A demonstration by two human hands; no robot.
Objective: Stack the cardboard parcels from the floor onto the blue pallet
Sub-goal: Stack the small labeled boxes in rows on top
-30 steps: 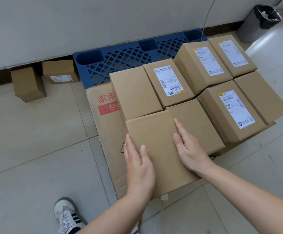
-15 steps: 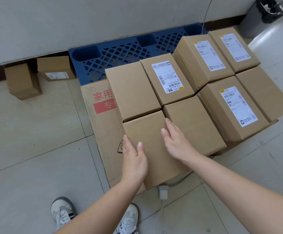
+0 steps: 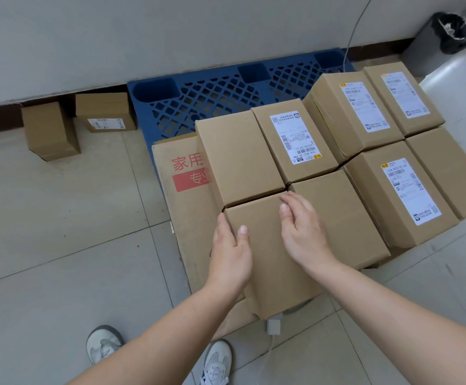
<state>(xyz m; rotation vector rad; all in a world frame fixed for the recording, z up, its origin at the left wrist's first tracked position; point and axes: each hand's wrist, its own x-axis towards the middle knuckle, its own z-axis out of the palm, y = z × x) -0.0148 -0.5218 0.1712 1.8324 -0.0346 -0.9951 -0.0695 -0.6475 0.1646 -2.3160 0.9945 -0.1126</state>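
The front parcel (image 3: 268, 254) is set on the flat carton (image 3: 187, 207) that covers the blue pallet (image 3: 215, 93), its far edge butted against the plain parcel (image 3: 237, 157) behind and its right side against a neighbour (image 3: 337, 215). It is judged to be in the last squaring-up of a placement, so that the layer stays tight and gaps are closed.

The left hand (image 3: 230, 251) is laid against the parcel's left edge, fingers together down the side and thumb on top, apparently to press it rightwards. The right hand (image 3: 301, 229) is held loosely spread, slightly cupped, over the parcel's top right; whether the palm touches cannot be told. Nothing is gripped by either hand.

Further right, four more parcels are packed in a taller block, three of them labelled (image 3: 409, 190). Two small parcels (image 3: 50, 132) are left on the floor by the wall, well apart from the pallet, so the task is judged unfinished. A bin (image 3: 445, 37) stands in the far corner.
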